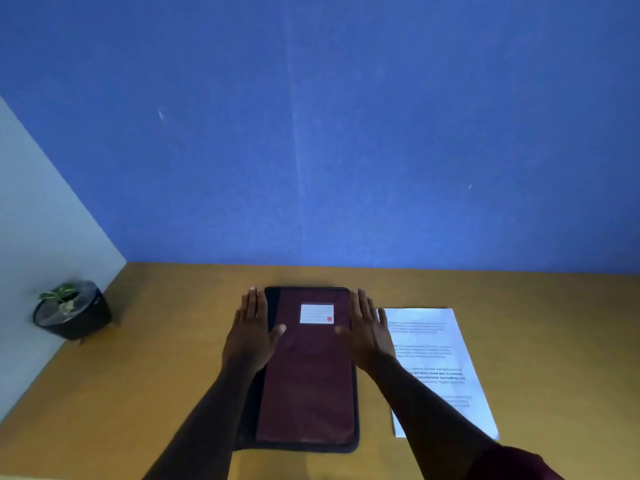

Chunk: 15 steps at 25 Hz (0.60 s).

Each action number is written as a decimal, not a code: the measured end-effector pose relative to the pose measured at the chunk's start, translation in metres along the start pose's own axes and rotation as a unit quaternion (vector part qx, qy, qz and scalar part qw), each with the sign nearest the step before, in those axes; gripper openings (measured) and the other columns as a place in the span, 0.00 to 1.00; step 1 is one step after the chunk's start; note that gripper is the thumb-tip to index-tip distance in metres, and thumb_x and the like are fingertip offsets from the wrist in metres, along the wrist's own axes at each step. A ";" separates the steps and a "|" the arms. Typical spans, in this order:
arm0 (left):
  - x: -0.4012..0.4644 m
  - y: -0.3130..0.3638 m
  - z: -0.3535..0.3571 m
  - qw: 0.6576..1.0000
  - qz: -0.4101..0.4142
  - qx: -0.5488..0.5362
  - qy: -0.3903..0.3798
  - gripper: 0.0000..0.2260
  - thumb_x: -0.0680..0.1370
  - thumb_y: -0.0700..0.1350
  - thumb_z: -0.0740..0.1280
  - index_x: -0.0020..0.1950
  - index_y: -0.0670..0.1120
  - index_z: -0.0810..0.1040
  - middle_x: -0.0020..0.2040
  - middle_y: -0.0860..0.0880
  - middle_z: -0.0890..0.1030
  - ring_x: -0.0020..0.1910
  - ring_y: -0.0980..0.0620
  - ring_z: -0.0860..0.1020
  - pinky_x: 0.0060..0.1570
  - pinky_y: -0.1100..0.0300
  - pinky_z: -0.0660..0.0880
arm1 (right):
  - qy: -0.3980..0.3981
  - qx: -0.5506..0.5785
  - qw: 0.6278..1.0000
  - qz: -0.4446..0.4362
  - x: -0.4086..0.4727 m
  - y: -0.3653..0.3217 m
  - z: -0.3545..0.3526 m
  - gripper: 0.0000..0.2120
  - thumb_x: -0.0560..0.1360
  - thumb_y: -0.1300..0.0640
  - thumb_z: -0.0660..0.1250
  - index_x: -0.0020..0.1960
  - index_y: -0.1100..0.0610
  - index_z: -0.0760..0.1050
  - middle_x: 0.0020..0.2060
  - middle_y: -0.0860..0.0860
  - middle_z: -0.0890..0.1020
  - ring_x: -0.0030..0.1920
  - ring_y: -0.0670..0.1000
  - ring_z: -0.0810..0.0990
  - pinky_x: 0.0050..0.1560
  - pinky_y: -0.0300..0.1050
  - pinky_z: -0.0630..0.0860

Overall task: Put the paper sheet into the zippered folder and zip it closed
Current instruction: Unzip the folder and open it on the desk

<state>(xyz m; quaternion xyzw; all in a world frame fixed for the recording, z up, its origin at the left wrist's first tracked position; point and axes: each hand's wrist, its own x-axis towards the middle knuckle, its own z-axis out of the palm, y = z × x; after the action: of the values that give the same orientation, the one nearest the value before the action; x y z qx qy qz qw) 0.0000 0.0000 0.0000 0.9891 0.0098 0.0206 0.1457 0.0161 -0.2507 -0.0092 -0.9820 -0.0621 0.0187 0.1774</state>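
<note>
A dark maroon zippered folder (306, 386) with a black edge and a small white label lies flat and closed in the middle of the wooden desk. My left hand (251, 332) lies flat with straight fingers on the folder's left edge. My right hand (367, 329) lies flat with straight fingers on its right edge. A printed white paper sheet (438, 362) rests on the desk just right of the folder, partly under my right forearm.
A small potted plant (71, 311) in a black pot stands at the desk's far left corner. The blue wall (346, 133) rises behind the wooden desk (156, 393), and a pale wall borders its left side.
</note>
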 end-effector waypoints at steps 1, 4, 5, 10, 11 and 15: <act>0.003 -0.007 0.005 1.000 -0.005 0.005 -0.013 0.40 0.81 0.63 0.56 0.80 0.43 0.36 0.81 0.45 0.39 0.80 0.46 0.40 0.78 0.51 0.48 | -0.012 -0.006 1.000 0.010 0.005 -0.004 0.006 0.38 0.81 0.43 0.58 0.80 0.55 0.40 0.80 0.54 0.42 0.80 0.56 0.44 0.78 0.55 0.45; 0.014 -0.026 0.016 0.997 -0.016 0.006 -0.070 0.40 0.81 0.62 0.55 0.79 0.43 0.35 0.81 0.45 0.38 0.80 0.47 0.39 0.78 0.51 0.48 | -0.059 -0.030 0.997 0.038 0.019 -0.013 0.020 0.39 0.81 0.43 0.58 0.80 0.57 0.40 0.80 0.55 0.43 0.80 0.56 0.45 0.77 0.56 0.45; 0.019 -0.032 0.020 0.996 -0.015 0.004 -0.084 0.40 0.81 0.62 0.56 0.79 0.43 0.35 0.81 0.45 0.38 0.80 0.47 0.39 0.78 0.51 0.49 | -0.073 -0.031 0.996 0.046 0.025 -0.016 0.026 0.39 0.81 0.43 0.58 0.80 0.57 0.40 0.80 0.55 0.43 0.80 0.56 0.46 0.77 0.56 0.46; 0.050 -0.061 0.032 0.987 -0.021 -0.002 -0.160 0.41 0.81 0.60 0.59 0.80 0.43 0.37 0.81 0.44 0.38 0.80 0.45 0.42 0.78 0.49 0.54 | -0.106 -0.039 0.992 0.047 0.050 -0.032 0.055 0.39 0.79 0.43 0.60 0.80 0.56 0.45 0.80 0.54 0.46 0.79 0.55 0.49 0.76 0.55 0.50; 0.057 -0.066 0.034 0.984 -0.023 -0.004 -0.175 0.41 0.81 0.60 0.59 0.80 0.43 0.37 0.81 0.44 0.38 0.80 0.45 0.42 0.77 0.49 0.55 | -0.112 -0.040 0.992 0.040 0.056 -0.035 0.061 0.38 0.79 0.44 0.61 0.80 0.56 0.46 0.80 0.54 0.48 0.79 0.55 0.51 0.76 0.54 0.52; 0.083 -0.073 0.043 0.974 -0.027 -0.014 -0.223 0.40 0.81 0.60 0.60 0.81 0.42 0.39 0.81 0.43 0.40 0.81 0.44 0.45 0.76 0.47 0.59 | -0.155 -0.055 0.986 0.001 0.078 -0.042 0.076 0.38 0.79 0.45 0.62 0.80 0.55 0.47 0.80 0.54 0.49 0.79 0.55 0.51 0.76 0.54 0.54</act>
<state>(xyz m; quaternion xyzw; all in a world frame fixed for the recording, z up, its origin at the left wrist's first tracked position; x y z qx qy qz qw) 0.0836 0.0597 -0.0590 0.9661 0.0039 -0.2039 0.1585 0.0838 -0.1753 -0.0671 -0.9757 -0.0884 0.1670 0.1110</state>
